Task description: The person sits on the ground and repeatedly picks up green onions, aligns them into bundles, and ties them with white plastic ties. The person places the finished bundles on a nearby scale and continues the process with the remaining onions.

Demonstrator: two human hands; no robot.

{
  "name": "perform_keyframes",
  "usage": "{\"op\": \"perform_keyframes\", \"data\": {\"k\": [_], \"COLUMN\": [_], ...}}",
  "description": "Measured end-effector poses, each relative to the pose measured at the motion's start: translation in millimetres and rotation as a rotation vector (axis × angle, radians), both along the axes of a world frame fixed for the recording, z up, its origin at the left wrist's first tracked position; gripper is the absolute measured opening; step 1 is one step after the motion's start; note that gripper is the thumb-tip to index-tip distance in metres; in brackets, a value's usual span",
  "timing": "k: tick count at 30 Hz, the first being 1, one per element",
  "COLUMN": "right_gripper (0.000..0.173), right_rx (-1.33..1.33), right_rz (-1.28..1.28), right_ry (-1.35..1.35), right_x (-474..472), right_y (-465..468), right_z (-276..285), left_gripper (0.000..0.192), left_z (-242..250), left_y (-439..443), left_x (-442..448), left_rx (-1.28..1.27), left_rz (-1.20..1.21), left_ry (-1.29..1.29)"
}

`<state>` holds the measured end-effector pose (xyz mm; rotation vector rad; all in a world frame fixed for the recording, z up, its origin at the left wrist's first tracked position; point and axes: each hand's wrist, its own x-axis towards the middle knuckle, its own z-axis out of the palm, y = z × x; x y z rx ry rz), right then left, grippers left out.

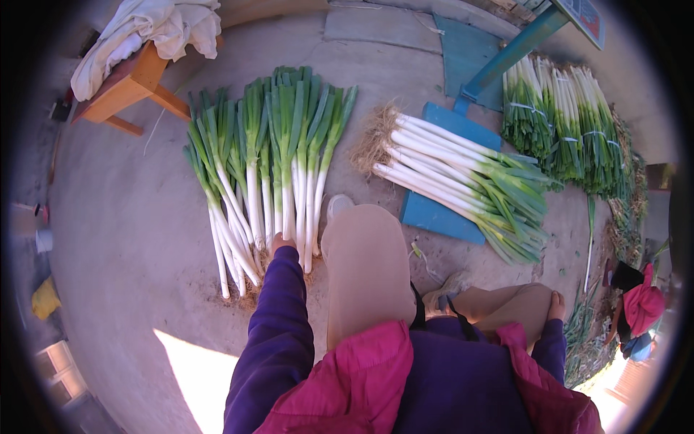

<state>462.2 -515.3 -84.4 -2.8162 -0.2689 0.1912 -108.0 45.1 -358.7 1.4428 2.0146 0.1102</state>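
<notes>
Long green onions (252, 190) with thick white stems and trimmed leaves lie spread on the concrete floor, roots toward me. My left hand (283, 242) is at the root end of this spread, closed around the lower white part of a stem; its fingers are partly hidden. To the right, a pile of green onions (442, 157) lies across the blue platform scale (442, 219), roots pointing left and leaves right. My right hand (557, 305) rests on my bent right knee, with nothing visible in it.
Tied bundles of green onions (564, 119) stand behind the scale's post (509, 54). A wooden stool (130, 87) with white cloth (162, 27) is at upper left. Loose leaves (588, 336) litter the right side. Another person (642, 298) in a pink head covering is at far right.
</notes>
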Motion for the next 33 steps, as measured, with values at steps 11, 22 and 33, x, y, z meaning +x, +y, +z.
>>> {"op": "perform_keyframes", "data": {"k": [11,22,33], "right_gripper": [0.036,0.041,0.032], "right_rx": [0.058,-0.039,-0.020], "right_rz": [-0.099,-0.185,-0.144], "right_ry": [0.026,0.044,-0.010], "right_x": [-17,-41,-32], "right_y": [18,65,56], "right_z": [7,41,30], "left_gripper": [0.048,0.053,0.059], "left_z": [-5,-22,-15], "left_y": [25,41,16], "left_x": [33,51,9], "left_rx": [-0.103,-0.029,0.030], "left_rz": [-0.147,-0.196,0.001], "left_ry": [0.160,0.191,-0.005]}}
